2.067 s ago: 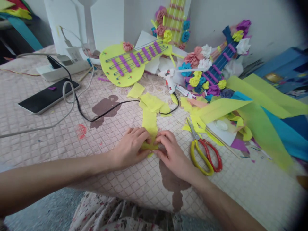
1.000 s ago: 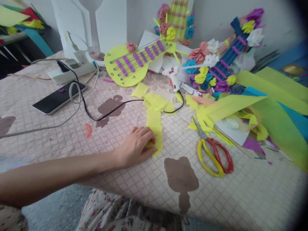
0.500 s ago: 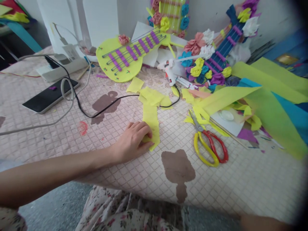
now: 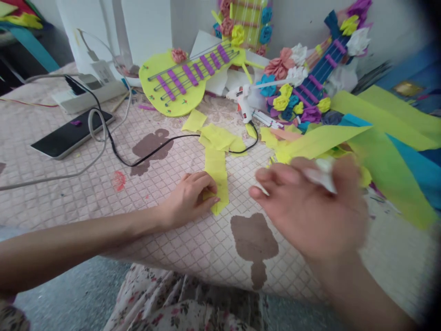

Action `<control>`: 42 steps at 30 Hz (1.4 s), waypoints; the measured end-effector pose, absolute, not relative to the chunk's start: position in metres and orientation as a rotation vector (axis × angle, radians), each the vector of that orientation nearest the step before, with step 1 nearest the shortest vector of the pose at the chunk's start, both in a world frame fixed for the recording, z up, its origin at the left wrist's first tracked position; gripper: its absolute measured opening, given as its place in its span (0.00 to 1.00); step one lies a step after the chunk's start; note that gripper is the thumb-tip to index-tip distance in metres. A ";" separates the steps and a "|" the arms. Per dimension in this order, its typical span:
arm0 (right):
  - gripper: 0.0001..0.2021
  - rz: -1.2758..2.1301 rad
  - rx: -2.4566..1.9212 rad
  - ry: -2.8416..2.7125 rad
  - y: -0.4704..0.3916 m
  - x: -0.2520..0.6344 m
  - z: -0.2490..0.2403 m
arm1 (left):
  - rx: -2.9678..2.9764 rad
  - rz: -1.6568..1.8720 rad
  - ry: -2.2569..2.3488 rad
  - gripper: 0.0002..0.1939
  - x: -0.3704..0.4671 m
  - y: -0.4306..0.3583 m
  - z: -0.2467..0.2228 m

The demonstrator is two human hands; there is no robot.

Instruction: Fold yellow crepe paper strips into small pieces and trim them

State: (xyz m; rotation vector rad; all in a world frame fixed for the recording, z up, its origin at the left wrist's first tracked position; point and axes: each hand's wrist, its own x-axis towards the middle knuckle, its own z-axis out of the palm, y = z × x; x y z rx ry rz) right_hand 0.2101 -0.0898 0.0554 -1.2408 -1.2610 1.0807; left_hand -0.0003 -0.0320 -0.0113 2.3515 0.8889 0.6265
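A yellow paper strip lies lengthwise on the quilted tablecloth. My left hand rests at the strip's near end, with thumb and curled fingers closed on its left edge. Blurred by motion, my right hand is raised over the right part of the table, palm turned left. Its fingers are apart and I see nothing held in them. It covers the spot where the scissors lay. At the strip's far end are several cut yellow pieces, with another piece just behind.
A white glue gun stands behind the pieces, its black cord running left. A yellow paper guitar and a blue one with paper flowers are at the back. At left are a phone and a power strip; coloured sheets fill the right.
My right hand has come up from the lower right edge to above the scissors, hiding them. My left hand stays on the strip, with hardly any movement.
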 end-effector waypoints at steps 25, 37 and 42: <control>0.10 0.800 -1.393 -1.683 -0.076 0.203 0.008 | 2.367 0.702 1.075 0.07 -0.007 0.025 0.001; 0.04 0.818 -1.430 -1.759 -0.067 0.200 -0.012 | 2.385 0.657 1.106 0.11 -0.006 0.023 -0.003; 0.05 0.822 -1.444 -1.756 -0.066 0.200 -0.013 | 2.420 0.547 1.034 0.06 -0.007 0.021 0.000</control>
